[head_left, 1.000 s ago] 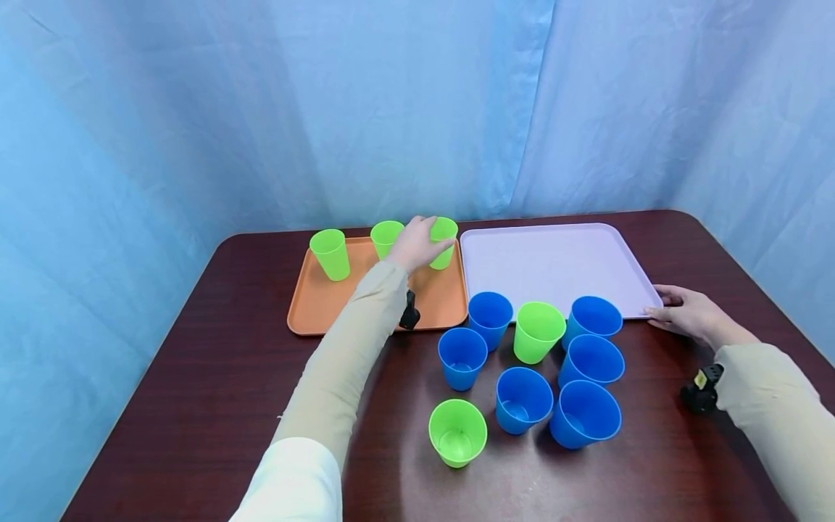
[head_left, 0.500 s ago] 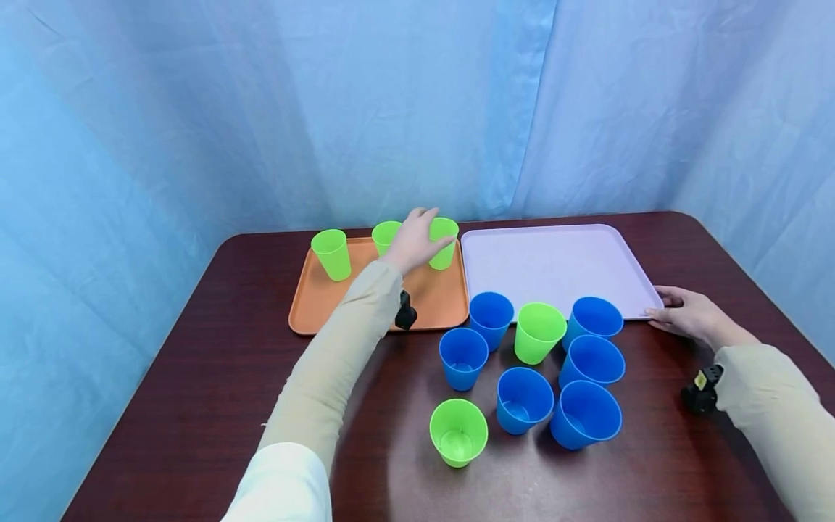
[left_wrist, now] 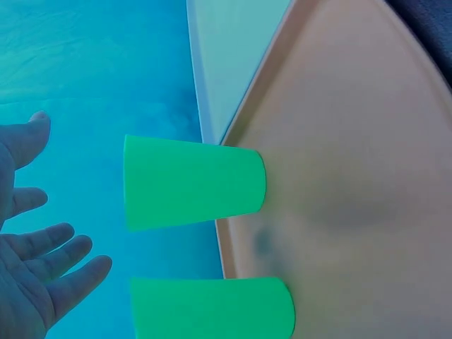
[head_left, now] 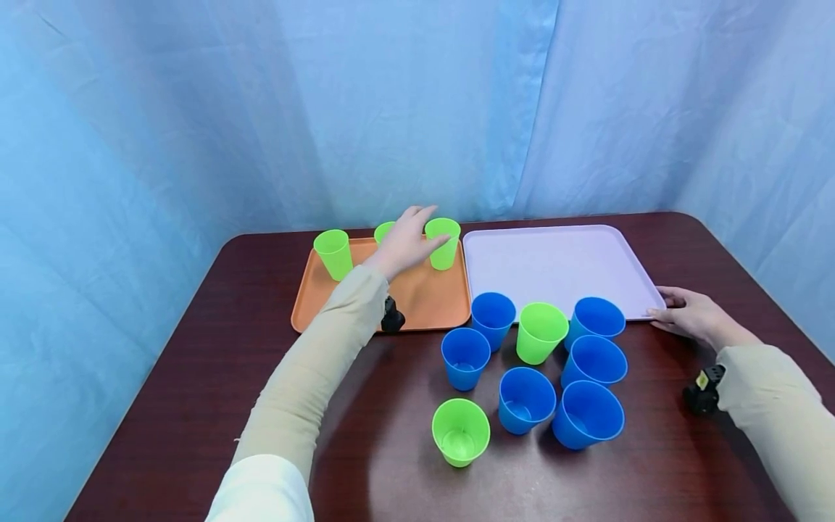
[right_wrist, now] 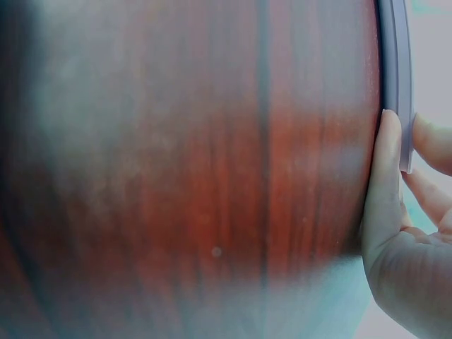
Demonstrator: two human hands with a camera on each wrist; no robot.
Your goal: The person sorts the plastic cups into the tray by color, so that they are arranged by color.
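The left hand point(head_left: 406, 243) hovers over the far end of the orange tray point(head_left: 417, 297), its fingers spread and straight, holding nothing; the left wrist view shows the open palm and fingers point(left_wrist: 42, 282) apart from the nearest cups. Just beside that hand, at the tray's far right corner, stands a green cup point(head_left: 443, 243), upright, and the fingertips lie close to its rim, though whether they touch it cannot be told from the head view. A second green cup point(head_left: 383, 232) stands partly hidden behind the hand, and a third green cup point(head_left: 333, 253) stands upright at the tray's far left. The right hand point(head_left: 691, 315) rests on the tabletop point(head_left: 196, 377) at the near right corner of the lilac tray point(head_left: 554, 261); in the right wrist view its thumb point(right_wrist: 385, 183) lies along the tray's edge with fingers on the other side, so its grip pinches the tray rim lightly. The two trays lie side by side, their long edges almost touching. In front of them on the tabletop stands a cluster of upright cups: six blue cups point(head_left: 525, 399) and a green one point(head_left: 539, 332) among them, with another green cup point(head_left: 460, 432) nearest the person. Blue curtains point(head_left: 417, 109) hang behind the tabletop.
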